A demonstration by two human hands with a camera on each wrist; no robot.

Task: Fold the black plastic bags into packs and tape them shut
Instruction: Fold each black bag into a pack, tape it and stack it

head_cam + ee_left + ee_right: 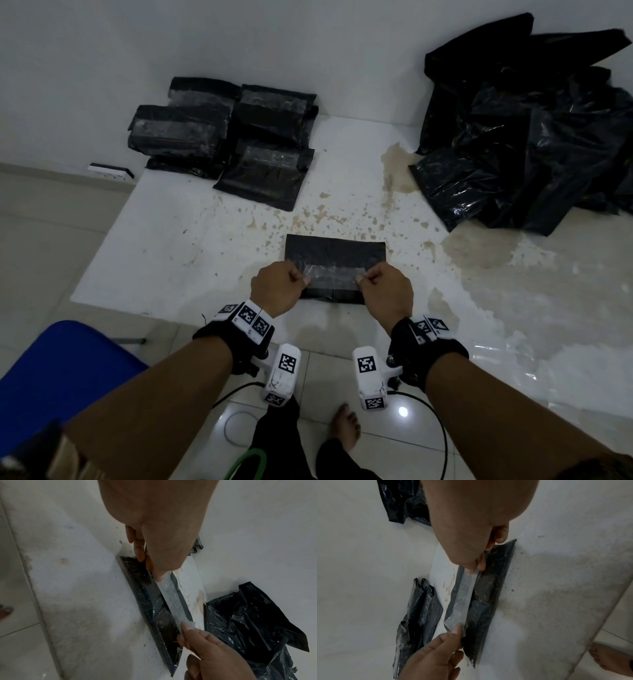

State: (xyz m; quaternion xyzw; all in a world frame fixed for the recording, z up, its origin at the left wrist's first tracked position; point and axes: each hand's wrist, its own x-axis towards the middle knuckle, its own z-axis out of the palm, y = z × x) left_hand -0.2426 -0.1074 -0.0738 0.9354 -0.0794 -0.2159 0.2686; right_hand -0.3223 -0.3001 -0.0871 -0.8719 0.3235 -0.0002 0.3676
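A folded black bag pack (pixel 334 251) (pixel 157 612) (pixel 489 592) lies flat near the front edge of the white table (pixel 191 236). A strip of clear tape (pixel 330 272) (pixel 173 600) (pixel 462 599) is stretched across the pack, just above it. My left hand (pixel 279 286) (pixel 154 536) pinches the strip's left end between thumb and fingers. My right hand (pixel 385 291) (pixel 471 527) pinches the right end the same way. Both hands hover over the pack's near corners.
Several taped black packs (pixel 226 137) (pixel 418 612) are stacked at the table's back left. A heap of loose black bags (pixel 527 137) (pixel 248 628) fills the back right. Brown stains (pixel 476 250) mark the tabletop. A blue chair (pixel 61 373) stands at lower left, my bare foot (pixel 346 425) below.
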